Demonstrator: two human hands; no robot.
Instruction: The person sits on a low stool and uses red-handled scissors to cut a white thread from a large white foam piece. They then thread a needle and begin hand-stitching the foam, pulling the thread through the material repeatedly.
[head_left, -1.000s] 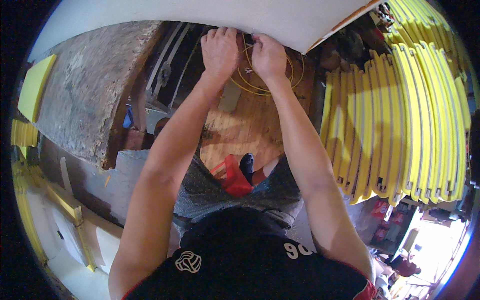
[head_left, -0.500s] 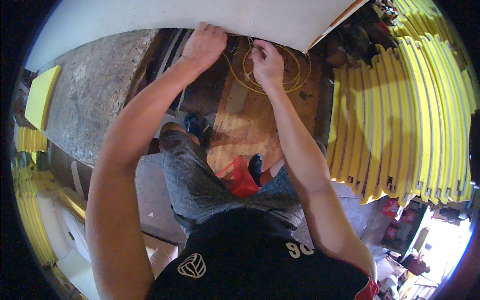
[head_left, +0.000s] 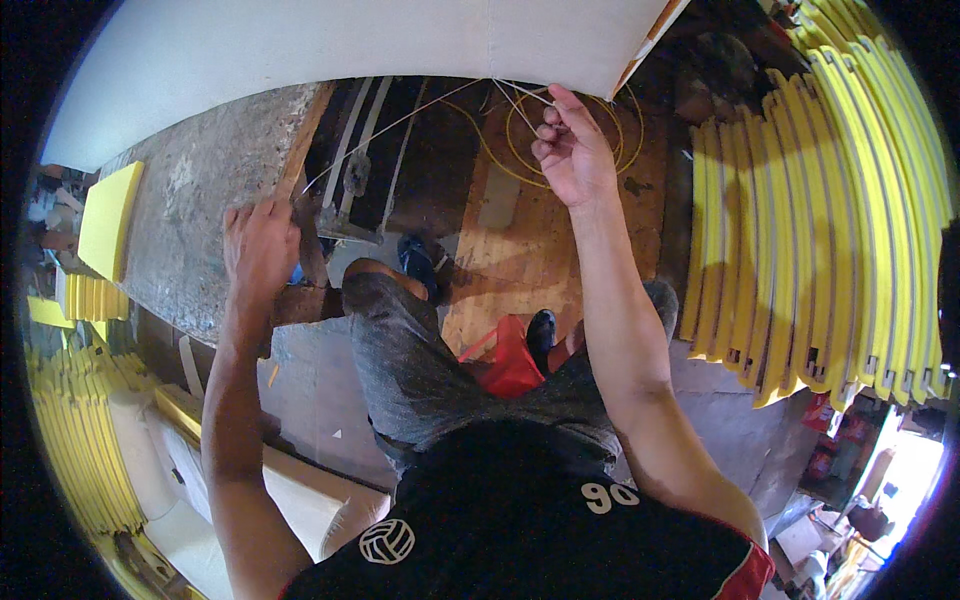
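Thread [head_left: 395, 124], upper middle of frame, stretches from white fabric panel [head_left: 300, 50] to left hand [head_left: 262, 245], fingers seemingly closed on it; right hand [head_left: 575, 150] half-curled, hold I cannot tell. I judge drawing-through partly done, strands [head_left: 515, 108] unsecured.

Brown wooden floor [head_left: 515, 255], worn grey workbench [head_left: 185, 220], bright light [head_left: 915, 460] lower right
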